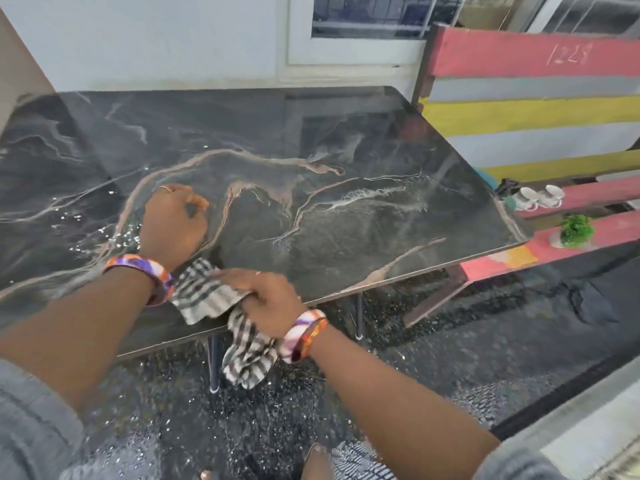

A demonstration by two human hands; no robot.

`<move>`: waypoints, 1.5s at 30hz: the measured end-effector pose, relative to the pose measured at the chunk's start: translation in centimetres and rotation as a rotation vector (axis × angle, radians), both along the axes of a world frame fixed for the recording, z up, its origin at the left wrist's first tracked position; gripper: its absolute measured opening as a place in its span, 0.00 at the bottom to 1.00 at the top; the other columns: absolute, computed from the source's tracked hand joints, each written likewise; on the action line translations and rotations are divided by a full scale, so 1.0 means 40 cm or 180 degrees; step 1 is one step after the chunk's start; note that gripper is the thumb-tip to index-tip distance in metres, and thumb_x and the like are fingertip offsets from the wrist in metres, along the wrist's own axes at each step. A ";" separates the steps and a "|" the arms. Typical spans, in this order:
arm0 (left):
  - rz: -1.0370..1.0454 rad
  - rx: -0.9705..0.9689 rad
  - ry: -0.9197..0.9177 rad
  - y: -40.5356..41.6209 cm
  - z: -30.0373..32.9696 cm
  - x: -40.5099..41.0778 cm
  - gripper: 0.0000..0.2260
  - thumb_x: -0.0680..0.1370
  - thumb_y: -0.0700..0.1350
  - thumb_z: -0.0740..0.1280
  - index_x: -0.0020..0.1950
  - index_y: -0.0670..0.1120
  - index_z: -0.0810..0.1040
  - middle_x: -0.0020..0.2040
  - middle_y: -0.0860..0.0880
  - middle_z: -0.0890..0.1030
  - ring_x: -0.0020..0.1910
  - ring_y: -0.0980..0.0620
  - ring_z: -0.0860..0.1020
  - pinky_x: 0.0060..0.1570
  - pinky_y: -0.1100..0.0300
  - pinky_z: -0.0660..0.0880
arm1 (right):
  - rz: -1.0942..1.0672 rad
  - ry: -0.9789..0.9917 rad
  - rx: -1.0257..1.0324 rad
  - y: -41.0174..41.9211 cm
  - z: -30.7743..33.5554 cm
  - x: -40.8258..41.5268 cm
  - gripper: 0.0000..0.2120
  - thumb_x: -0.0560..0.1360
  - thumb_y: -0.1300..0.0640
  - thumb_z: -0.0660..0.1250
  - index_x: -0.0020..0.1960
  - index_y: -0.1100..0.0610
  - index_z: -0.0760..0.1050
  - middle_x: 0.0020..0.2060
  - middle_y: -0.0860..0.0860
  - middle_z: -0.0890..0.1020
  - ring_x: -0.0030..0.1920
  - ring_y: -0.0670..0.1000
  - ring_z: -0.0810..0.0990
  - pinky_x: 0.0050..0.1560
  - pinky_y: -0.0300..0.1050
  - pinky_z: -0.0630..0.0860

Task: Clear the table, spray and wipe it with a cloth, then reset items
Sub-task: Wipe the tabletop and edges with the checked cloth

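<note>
A dark marble-patterned table (311, 140) fills the middle of the head view, with wet droplets on its left part. My right hand (268, 301) grips a black-and-white checked cloth (204, 292) at the table's near edge; part of the cloth lies on the top and part hangs below the edge. My left hand (175, 220) hovers or rests on the tabletop with fingers curled, holding nothing that I can see. Both wrists wear coloured bands.
A striped pink, yellow and grey wooden bench (536, 109) stands at the right of the table. On its seat lie two white cups (538, 197) and a small green plant (575, 230). A dark speckled floor lies below; a wall and window are behind.
</note>
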State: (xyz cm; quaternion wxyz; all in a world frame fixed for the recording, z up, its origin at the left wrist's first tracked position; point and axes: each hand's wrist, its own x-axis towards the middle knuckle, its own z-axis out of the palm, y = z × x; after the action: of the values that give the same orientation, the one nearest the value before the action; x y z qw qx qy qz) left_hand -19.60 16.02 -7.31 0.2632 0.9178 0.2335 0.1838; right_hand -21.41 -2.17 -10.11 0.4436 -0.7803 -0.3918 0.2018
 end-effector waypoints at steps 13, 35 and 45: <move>0.0335 0.0149 0.0352 -0.031 -0.020 -0.111 0.23 0.74 0.38 0.64 0.68 0.38 0.66 0.66 0.36 0.70 0.66 0.38 0.69 0.67 0.47 0.66 | -0.1246 -0.1179 -0.2248 -0.332 -0.016 0.262 0.23 0.80 0.55 0.54 0.75 0.53 0.58 0.76 0.55 0.52 0.76 0.59 0.51 0.74 0.55 0.50; 0.1494 -0.0011 0.0325 0.531 -0.050 -0.647 0.13 0.78 0.40 0.58 0.58 0.37 0.76 0.56 0.31 0.78 0.56 0.32 0.75 0.56 0.46 0.70 | 0.0636 -0.1518 -0.0906 0.563 -0.016 -0.456 0.27 0.73 0.69 0.58 0.70 0.54 0.67 0.73 0.54 0.64 0.72 0.59 0.64 0.71 0.52 0.60; 0.1019 -0.0732 0.0496 0.552 -0.060 -0.557 0.16 0.80 0.42 0.53 0.48 0.30 0.74 0.50 0.28 0.78 0.51 0.33 0.75 0.44 0.53 0.64 | -0.1405 0.0090 0.0686 0.463 0.088 -0.278 0.22 0.74 0.73 0.57 0.62 0.57 0.77 0.49 0.51 0.82 0.40 0.36 0.77 0.45 0.36 0.78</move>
State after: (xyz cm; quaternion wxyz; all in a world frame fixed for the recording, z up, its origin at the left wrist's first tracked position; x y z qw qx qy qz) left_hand -41.87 38.10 -9.73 0.3149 0.8444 0.4154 0.1238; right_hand -32.51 16.35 -6.57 0.5631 -0.7923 -0.2248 0.0679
